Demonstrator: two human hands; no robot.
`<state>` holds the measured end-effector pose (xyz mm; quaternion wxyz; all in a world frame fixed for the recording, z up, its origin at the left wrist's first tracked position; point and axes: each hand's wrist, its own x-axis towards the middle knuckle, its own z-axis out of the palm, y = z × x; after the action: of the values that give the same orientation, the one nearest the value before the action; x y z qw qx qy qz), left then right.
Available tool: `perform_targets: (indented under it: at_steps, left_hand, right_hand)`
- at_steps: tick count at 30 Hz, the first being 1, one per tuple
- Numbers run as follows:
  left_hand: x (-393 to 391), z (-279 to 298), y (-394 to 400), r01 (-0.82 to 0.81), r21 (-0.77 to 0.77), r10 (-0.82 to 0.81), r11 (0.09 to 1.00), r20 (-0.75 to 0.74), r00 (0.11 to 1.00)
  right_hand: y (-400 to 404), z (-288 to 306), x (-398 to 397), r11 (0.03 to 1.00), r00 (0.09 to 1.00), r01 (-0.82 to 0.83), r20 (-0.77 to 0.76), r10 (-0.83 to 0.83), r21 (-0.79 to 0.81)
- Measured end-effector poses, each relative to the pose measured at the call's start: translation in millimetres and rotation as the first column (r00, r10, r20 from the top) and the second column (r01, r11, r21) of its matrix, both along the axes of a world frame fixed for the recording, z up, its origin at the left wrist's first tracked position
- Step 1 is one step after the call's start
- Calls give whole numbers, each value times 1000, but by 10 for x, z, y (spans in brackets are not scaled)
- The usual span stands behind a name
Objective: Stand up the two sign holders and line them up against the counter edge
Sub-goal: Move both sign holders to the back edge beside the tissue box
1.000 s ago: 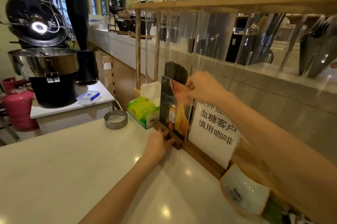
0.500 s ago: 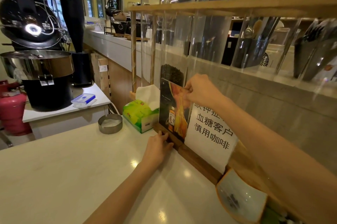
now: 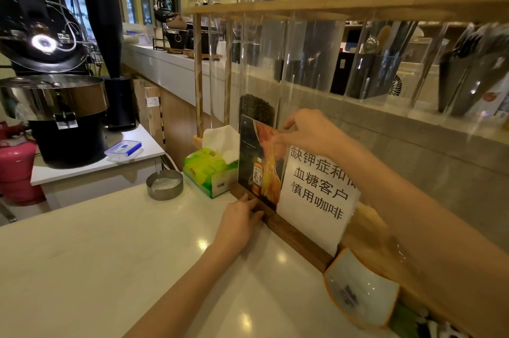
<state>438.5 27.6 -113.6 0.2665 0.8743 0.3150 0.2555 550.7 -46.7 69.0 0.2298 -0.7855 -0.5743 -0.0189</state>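
Two sign holders stand upright side by side along the back edge of the white counter (image 3: 104,255). The left one, a dark bottle-advert sign holder (image 3: 257,164), has a wooden base. My left hand (image 3: 241,220) grips that base at its front. My right hand (image 3: 311,131) pinches the advert panel's top right corner. To its right stands the white Chinese-text sign holder (image 3: 316,197) on a long dark wooden base (image 3: 297,241); my right forearm hides its upper right corner.
A green tissue box (image 3: 209,172) sits just left of the advert sign, with a round metal ashtray (image 3: 164,185) beside it. A tilted white-and-orange dish (image 3: 360,291) lies right of the signs. Clear tubes in a wooden rack (image 3: 316,4) rise behind. A coffee roaster (image 3: 55,101) stands at far left.
Both hands keep their hold on the advert sign holder. The view has shifted slightly and the sign stands a bit closer to the white text sign.
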Motion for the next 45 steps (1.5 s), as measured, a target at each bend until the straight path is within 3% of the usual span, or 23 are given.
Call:
perform_targets:
  at_steps: [4, 10, 17, 27, 35, 45]
  left_hand:
    - [-45, 25, -148, 103, 158, -106, 982, 16, 994]
    - [-61, -43, -241, 85, 189, -67, 978, -99, 993]
    - [36, -66, -272, 69, 258, -17, 964, -199, 980]
    - [115, -108, -213, 74, 358, -13, 931, -170, 985]
    - [119, -136, -189, 77, 365, -10, 928, -184, 983]
    - [78, 32, -200, 210, 233, -105, 950, -393, 913]
  right_hand:
    - [-317, -23, 103, 999, 999, 38, -21, -38, 34]
    - [-667, -136, 132, 993, 993, 109, -41, -111, -36]
    - [-711, -249, 84, 988, 986, 152, -66, -151, 16]
    - [-708, -245, 93, 987, 985, 156, -82, -154, 24]
    - [-713, -255, 106, 987, 983, 161, -90, -159, 19]
    - [-747, -213, 137, 995, 985, 97, -140, -100, -28]
